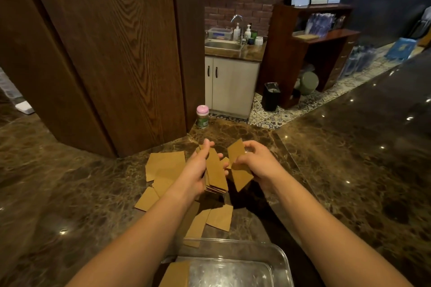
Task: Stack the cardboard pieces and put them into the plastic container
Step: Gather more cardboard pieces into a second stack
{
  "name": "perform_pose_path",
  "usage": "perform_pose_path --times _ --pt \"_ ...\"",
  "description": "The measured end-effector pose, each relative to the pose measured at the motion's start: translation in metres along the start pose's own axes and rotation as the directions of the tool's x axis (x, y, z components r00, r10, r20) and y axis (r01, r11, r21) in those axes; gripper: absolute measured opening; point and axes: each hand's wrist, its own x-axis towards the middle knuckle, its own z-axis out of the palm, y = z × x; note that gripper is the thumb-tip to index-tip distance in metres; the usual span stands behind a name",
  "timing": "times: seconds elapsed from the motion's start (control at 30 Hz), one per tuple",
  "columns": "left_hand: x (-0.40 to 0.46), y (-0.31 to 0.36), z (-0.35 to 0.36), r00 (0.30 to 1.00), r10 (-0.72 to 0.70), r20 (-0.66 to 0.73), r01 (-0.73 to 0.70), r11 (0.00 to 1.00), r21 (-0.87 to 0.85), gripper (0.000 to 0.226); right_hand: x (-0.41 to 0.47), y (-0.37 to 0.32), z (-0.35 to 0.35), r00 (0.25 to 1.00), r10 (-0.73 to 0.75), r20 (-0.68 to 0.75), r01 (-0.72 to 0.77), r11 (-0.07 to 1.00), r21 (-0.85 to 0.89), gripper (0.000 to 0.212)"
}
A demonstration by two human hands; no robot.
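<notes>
Above the counter [349, 170], left hand [198, 170] grips a stack [215, 175], right hand [254, 163] pinches one cardboard piece [240, 170], partly hiding it.

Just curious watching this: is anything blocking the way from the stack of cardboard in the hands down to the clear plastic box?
Nothing visible does. The stack in the left hand is above the counter; the open plastic container sits nearer, between the forearms, one cardboard piece already inside.

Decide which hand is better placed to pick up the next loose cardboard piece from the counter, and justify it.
Probably the right hand: it pinches only a couple of pieces, while the left hand grips the thick stack and must keep it together.
</notes>
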Motion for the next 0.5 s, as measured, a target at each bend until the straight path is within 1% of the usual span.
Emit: perform_pose_path --times 0.07,0.13,0.17,0.2,0.27,0.3,0.33,0.37,0.4,0.43,0.47,0.5 --pt "-0.001 -0.005 0.011 0.999 0.015 0.029 -0.016 1.0 0.02 0.039 -0.003 -0.004 0.015 0.998 -0.059 0.02 0.06 0.996 -0.067 0.034" --pt "-0.002 -0.009 0.018 0.998 0.001 0.058 0.001 1.0 -0.025 0.045 -0.004 -0.003 0.028 0.995 -0.087 0.042 0.092 0.988 -0.124 0.029" --pt "-0.002 -0.01 0.019 0.998 -0.017 0.067 0.02 0.999 -0.047 0.047 -0.004 -0.002 0.033 0.994 -0.081 0.076 0.09 0.988 -0.124 0.027" --pt "-0.002 -0.009 0.016 0.996 -0.037 0.086 0.043 0.997 -0.063 0.049 -0.002 -0.001 0.035 0.989 -0.068 0.133 0.079 0.993 -0.086 0.024" --pt "0.001 -0.006 0.004 0.991 -0.056 0.125 0.067 0.994 -0.081 0.049 0.003 0.0 0.033 0.969 -0.034 0.244 0.006 0.993 0.115 0.02" --pt "0.005 -0.004 -0.003 0.991 -0.052 0.119 0.065 0.993 -0.103 0.043 0.007 0.0 0.029 0.971 -0.026 0.237 -0.023 0.979 0.203 0.02" --pt "0.008 0.0 -0.01 0.995 -0.047 0.092 0.059 0.99 -0.131 0.038 0.014 0.002 0.022 0.986 -0.018 0.164 -0.019 0.975 0.223 0.02" --pt "0.01 0.003 -0.016 0.998 -0.037 0.055 0.045 0.987 -0.154 0.034 0.022 0.004 0.014 0.999 -0.015 0.045 0.009 0.992 0.127 0.023" --pt "0.013 0.007 -0.022 0.999 -0.026 0.032 0.031 0.984 -0.173 0.034 0.031 0.011 0.005 0.997 -0.033 -0.073 0.026 0.995 -0.093 0.027" --pt "0.015 0.009 -0.028 1.0 -0.019 0.022 0.023 0.981 -0.195 0.034 0.038 0.018 -0.003 0.989 -0.058 -0.134 0.009 0.94 -0.34 0.034" --pt "0.017 0.012 -0.033 0.999 -0.025 0.025 0.03 0.977 -0.211 0.034 0.043 0.027 -0.009 0.989 -0.056 -0.136 -0.023 0.851 -0.524 0.044" --pt "0.018 0.013 -0.038 0.999 -0.041 0.025 0.045 0.975 -0.216 0.037 0.048 0.037 -0.011 0.994 -0.029 -0.105 -0.044 0.774 -0.631 0.056"
